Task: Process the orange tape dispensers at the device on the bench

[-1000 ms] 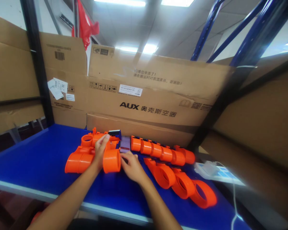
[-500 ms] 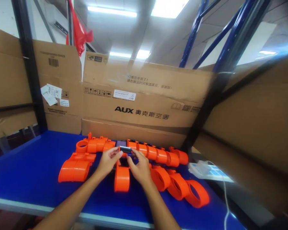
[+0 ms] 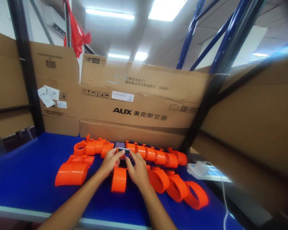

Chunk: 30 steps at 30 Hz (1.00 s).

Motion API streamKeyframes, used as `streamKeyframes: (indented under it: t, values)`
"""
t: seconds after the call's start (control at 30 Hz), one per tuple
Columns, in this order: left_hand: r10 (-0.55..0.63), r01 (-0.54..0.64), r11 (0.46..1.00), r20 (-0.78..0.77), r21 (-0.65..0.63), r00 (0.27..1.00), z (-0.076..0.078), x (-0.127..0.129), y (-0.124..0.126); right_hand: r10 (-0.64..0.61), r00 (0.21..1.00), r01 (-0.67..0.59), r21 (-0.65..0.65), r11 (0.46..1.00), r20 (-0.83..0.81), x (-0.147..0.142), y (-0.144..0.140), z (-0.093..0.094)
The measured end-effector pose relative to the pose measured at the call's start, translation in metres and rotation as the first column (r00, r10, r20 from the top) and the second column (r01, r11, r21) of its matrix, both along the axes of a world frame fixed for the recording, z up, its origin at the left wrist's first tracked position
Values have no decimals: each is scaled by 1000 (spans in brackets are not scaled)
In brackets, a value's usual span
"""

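Head view: left hand (image 3: pixel 110 162) and right hand (image 3: pixel 137 169) together pinch a small dark part (image 3: pixel 122 150) above an orange housing (image 3: pixel 119 179), mid-table (image 3: pixel 26 179).

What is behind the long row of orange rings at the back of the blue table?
Right behind the orange row stands a brown cardboard box with black AUX lettering, against the blue table. Whether the two touch cannot be told; the row hides the box's foot.

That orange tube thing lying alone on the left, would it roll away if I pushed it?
The orange tube probably slides rather than rolls: a flat bracket sticks out at one end. It looks like stiff, hollow plastic, so likely light. The blue table looks smooth.
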State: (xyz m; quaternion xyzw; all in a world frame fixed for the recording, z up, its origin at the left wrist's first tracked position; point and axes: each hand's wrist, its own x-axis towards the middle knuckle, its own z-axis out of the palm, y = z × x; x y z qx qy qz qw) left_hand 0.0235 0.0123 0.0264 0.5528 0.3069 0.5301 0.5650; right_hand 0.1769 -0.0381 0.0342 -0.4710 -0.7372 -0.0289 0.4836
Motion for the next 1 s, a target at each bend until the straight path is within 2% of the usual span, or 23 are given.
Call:
streamKeyframes:
  t: [0.13, 0.33, 0.67, 0.8, 1.0]
  values:
    - [26, -26, 1000, 16, 17, 1000, -6, -3, -6, 43, 998, -44, 9, 999, 54, -1, -2, 0]
    - [28, -28, 999, -8, 44, 1000, -4, -6, -12, 57, 995, -61, 44, 997, 84, -2, -2, -1]
    - [49, -47, 997, -30, 61, 998, -6, -7, -13, 75, 989, -78, 23, 997, 128, -2, -2, 0]
    - [42, -43, 999, 23, 21, 999, -6, -7, -10, 82, 990, -85, 20, 996, 116, -1, 1, -2]
    - [63, -46, 993, 157, -113, 986, -5, -8, -8, 90, 981, -94, 15, 995, 171, 4, 4, -2]
